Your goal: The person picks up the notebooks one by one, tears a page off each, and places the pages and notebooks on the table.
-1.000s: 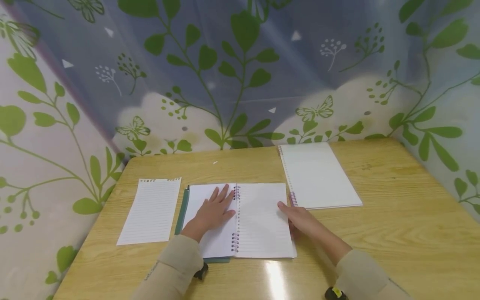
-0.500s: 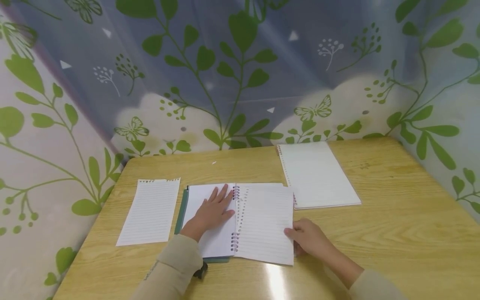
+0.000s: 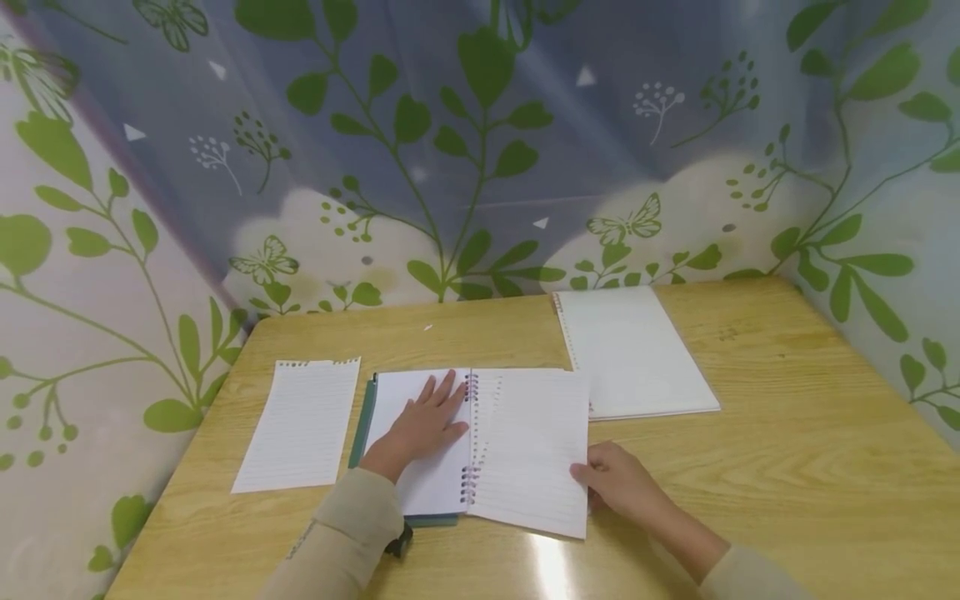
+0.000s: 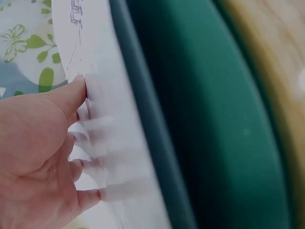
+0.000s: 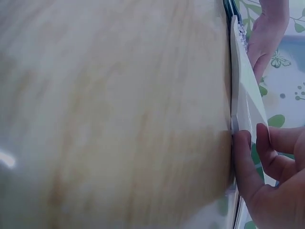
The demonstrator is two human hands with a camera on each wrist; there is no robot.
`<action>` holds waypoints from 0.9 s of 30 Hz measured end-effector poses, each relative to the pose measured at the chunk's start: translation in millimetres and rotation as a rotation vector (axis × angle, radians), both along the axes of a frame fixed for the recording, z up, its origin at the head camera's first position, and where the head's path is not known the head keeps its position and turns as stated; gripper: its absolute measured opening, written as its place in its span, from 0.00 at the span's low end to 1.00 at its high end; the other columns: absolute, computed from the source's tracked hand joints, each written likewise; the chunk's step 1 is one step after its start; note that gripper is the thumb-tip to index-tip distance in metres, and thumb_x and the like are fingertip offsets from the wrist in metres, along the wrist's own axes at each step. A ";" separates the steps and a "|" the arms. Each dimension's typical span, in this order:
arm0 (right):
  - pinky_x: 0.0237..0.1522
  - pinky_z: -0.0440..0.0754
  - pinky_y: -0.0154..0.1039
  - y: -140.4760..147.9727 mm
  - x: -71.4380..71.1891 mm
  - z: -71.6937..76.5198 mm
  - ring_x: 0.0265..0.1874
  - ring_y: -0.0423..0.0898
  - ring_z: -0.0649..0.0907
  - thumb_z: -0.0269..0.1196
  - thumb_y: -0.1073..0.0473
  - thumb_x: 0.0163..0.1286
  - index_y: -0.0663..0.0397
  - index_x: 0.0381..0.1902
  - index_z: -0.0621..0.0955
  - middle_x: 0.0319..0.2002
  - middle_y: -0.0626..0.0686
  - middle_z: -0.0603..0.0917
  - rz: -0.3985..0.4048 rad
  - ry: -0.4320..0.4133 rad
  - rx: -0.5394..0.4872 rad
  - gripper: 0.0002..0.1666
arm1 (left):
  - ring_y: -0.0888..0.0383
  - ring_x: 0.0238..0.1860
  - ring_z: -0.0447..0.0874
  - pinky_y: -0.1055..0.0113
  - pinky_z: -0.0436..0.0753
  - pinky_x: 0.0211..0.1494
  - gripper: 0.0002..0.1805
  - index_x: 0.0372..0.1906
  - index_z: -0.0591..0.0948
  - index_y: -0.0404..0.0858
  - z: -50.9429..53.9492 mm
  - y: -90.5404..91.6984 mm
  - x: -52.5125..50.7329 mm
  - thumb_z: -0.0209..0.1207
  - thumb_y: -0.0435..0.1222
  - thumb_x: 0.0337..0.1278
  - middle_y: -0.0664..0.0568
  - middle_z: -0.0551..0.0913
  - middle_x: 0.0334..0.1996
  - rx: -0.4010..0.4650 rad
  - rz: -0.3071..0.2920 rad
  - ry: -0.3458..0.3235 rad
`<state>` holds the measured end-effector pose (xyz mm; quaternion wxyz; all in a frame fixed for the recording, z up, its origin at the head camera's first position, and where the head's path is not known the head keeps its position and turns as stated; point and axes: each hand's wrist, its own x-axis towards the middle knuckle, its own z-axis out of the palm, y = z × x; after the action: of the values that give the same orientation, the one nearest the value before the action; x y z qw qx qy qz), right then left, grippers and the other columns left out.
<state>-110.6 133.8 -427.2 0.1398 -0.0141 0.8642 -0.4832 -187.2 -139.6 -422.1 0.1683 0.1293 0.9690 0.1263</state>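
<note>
An open spiral notebook (image 3: 420, 492) with a green cover lies on the table. The left hand (image 3: 422, 429) rests with spread fingers on its left page beside the coil; the left wrist view shows this hand (image 4: 43, 148) against the white page (image 4: 119, 143). At the right page's outer edge, the right hand (image 3: 622, 483) pinches a lined sheet (image 3: 532, 450), whose punched-hole edge sits slightly away from the coil and whose lower corner sticks out past the notebook. In the right wrist view the right hand (image 5: 276, 176) holds the sheet (image 5: 255, 100) between thumb and fingers.
A loose lined sheet (image 3: 300, 425) with a torn hole edge lies left of the notebook. Another spiral pad (image 3: 637, 350) lies at the back right, close to the notebook's corner. A tiny white scrap (image 3: 428, 327) is near the table's back edge.
The right hand has moved down the page edge and grips a sheet, which has come away from the coil and shifted right and toward the near edge. The left hand has stayed in place.
</note>
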 end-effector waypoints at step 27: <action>0.38 0.77 0.42 24.6 -2.9 5.8 0.38 0.47 0.79 0.51 0.58 0.69 0.62 0.42 0.79 0.39 0.57 0.82 0.121 0.036 0.117 0.14 | 0.49 0.74 0.30 0.41 0.47 0.70 0.35 0.73 0.48 0.49 -9.8 -2.4 -1.5 0.43 0.53 0.65 0.56 0.35 0.74 -0.034 -0.022 0.034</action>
<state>-113.5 158.4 -421.3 0.1539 -0.0669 0.8909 -0.4220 -188.7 -142.0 -432.0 0.1554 0.1393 0.9723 0.1055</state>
